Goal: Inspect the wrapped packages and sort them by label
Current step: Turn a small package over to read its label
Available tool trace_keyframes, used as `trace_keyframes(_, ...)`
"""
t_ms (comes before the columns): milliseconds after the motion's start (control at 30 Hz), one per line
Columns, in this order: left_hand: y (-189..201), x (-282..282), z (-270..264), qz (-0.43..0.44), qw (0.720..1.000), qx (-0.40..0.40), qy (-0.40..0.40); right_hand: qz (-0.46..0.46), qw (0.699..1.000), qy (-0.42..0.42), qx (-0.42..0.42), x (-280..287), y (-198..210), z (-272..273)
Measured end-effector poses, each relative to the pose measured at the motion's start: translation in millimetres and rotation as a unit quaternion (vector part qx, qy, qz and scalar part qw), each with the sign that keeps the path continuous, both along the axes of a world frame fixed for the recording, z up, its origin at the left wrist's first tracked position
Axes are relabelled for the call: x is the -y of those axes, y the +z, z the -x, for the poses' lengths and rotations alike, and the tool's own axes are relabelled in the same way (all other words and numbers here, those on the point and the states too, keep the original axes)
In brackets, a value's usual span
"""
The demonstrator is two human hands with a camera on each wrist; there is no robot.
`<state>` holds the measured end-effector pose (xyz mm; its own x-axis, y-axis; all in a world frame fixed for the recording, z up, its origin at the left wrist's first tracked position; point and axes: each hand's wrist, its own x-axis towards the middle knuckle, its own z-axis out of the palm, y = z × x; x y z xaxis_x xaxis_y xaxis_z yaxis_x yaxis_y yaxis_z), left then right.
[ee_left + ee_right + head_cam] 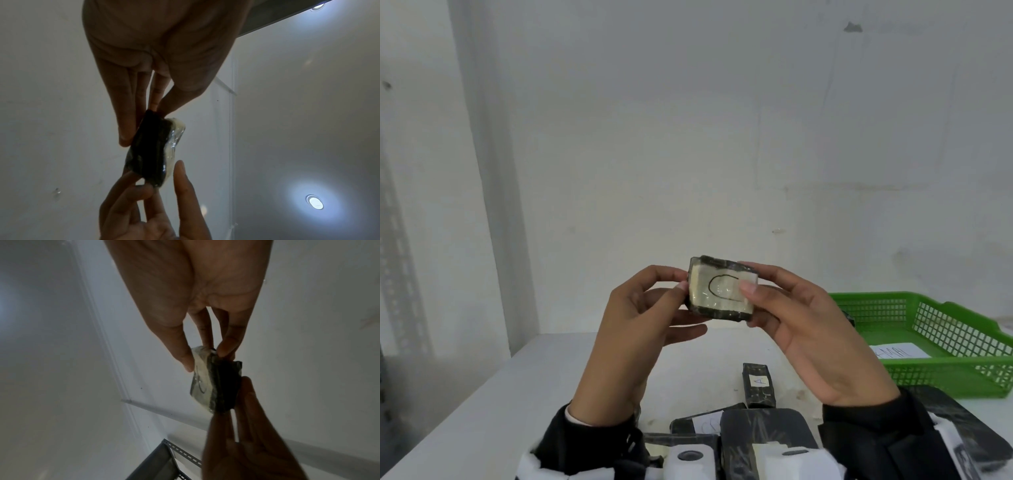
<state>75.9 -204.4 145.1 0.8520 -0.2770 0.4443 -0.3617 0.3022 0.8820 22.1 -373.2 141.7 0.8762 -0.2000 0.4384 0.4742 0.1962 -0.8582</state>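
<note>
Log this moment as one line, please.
step: label check | small package raised over table | left hand + right hand: pinch its ends | green basket: right

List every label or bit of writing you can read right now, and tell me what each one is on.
"C" or "D", a sideways pen loop, right side behind the thumb: label of the small package held between left hand and right hand.
"A": label on the black package on the table.
Handwriting on the paper in the green basket: too blurred.
Pen marks on the package nearest the camera: unreadable.
</note>
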Motion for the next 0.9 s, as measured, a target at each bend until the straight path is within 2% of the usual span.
trace_keyframes(133, -3, 3, -2, 0.007, 1.0, -0.007, -0.014, -0.036, 0.998, 0.05, -0.017, 9, 1, -1)
trace_keyframes(300, -5, 9, -4, -0.029, 0.999, -0.011, -0.03, 0.016, 0.999, -0.019, -0.048, 14, -2, -6)
trace_keyframes(567, -4, 24, 0, -0.074, 0.996, -0.038, -0.034, -0.04, 0.997, -0.01, -0.065, 27, 2, 1)
trace_keyframes(733, 11, 73, -11, -0.107, 0.991, -0.058, -0.06, -0.134, 0.987, -0.053, -0.068, 66, 1, 1)
trace_keyframes(900, -6, 143, -29, -0.154, 0.977, -0.117, -0.091, -0.155, 0.972, -0.12, -0.131, 136, -19, -6)
